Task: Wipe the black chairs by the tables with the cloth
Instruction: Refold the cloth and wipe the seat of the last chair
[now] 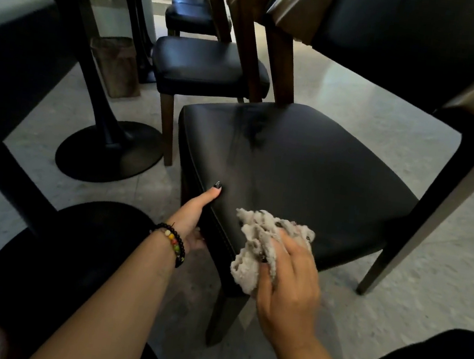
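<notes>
A black padded chair (305,170) with dark wooden legs stands right in front of me, its seat showing a damp smear near the back. My right hand (289,278) grips a crumpled grey cloth (258,241) and presses it on the seat's near corner. My left hand (195,219) holds the seat's left front edge, thumb lying on top, fingers curled under. A beaded bracelet sits on that wrist. Two more black chairs stand behind in a row, the nearer one (204,68) and a farther one (190,14).
A table's black pedestal base (108,151) stands on the pale floor at left, with the tabletop edge (16,18) above it. A woven bin (117,64) sits behind the base. My dark-clothed knees fill the lower left and lower right corners.
</notes>
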Demonstrator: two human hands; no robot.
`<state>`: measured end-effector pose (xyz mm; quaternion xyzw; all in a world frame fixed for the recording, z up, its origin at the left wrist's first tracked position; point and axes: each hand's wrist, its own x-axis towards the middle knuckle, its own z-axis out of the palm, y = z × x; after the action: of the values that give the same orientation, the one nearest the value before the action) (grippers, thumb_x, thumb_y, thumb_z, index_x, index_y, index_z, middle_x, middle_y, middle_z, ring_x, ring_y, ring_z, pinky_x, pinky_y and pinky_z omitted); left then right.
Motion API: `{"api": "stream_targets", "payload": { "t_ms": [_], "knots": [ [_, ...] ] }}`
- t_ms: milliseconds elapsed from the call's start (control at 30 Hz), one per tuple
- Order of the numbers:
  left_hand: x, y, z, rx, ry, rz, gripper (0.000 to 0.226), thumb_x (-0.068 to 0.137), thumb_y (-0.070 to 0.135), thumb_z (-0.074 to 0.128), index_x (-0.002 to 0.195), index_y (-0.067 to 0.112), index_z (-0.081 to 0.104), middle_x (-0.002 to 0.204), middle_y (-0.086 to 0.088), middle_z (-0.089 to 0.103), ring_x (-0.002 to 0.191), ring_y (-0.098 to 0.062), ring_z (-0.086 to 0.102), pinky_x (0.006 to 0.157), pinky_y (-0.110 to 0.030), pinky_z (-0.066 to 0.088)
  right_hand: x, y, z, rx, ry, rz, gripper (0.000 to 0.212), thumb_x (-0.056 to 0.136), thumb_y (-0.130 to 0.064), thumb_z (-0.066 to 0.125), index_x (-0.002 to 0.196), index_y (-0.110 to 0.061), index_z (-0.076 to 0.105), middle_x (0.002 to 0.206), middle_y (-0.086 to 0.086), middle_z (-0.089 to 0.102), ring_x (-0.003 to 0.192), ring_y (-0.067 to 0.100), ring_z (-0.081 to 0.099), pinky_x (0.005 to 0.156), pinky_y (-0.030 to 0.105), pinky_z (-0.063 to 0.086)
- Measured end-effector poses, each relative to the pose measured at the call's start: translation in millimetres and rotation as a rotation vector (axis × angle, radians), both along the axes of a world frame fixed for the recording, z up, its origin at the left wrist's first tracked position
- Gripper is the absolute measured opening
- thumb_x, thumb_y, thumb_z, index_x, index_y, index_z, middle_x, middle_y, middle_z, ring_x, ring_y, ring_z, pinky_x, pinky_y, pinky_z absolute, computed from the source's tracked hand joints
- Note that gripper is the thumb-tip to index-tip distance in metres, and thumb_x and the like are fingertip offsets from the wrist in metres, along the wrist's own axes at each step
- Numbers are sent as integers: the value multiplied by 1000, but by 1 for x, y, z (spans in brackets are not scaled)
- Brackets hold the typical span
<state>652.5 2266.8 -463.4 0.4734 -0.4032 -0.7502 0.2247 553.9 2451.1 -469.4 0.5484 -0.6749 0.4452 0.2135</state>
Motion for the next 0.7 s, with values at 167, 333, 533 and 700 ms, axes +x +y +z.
{"api": "stream_targets", "payload": {
  "t_ms": [167, 333, 533, 700],
  "knots": [
    [0, -4, 0, 81, 104, -63, 61, 76, 56, 70, 121, 15, 66, 115, -10, 70, 109, -28, 64, 100, -45, 48, 11, -8, 20, 127, 182, 198, 28, 90, -11, 57, 112, -2, 71, 120, 16, 66, 122, 33, 58, 100, 50, 46],
    [6, -5, 1, 100, 93, -128, 66, 72, 60, 71, 118, 12, 69, 115, -13, 69, 101, -27, 67, 95, -39, 51, 33, -19, 37, 480, 722, 141, 27, 88, -19, 53, 102, -14, 76, 110, 9, 70, 119, 37, 60, 94, 50, 51],
    [4, -7, -3, 31, 45, -93, 53, 73, 60, 70, 109, 21, 71, 94, -2, 73, 89, -21, 69, 76, -39, 57, -39, -9, 67, 689, 304, 277, 54, 90, -47, 53, 135, -17, 56, 142, 9, 49, 133, 31, 44, 105, 41, 43],
    [-2, 2, -8, 5, 85, 27, 38, 69, 58, 74, 92, 28, 78, 88, 4, 76, 82, -17, 73, 62, -35, 58, -140, -34, 83, 601, -295, -330, 21, 92, -21, 52, 104, -9, 65, 111, 23, 61, 95, 41, 57, 79, 40, 46]
  ]
}}
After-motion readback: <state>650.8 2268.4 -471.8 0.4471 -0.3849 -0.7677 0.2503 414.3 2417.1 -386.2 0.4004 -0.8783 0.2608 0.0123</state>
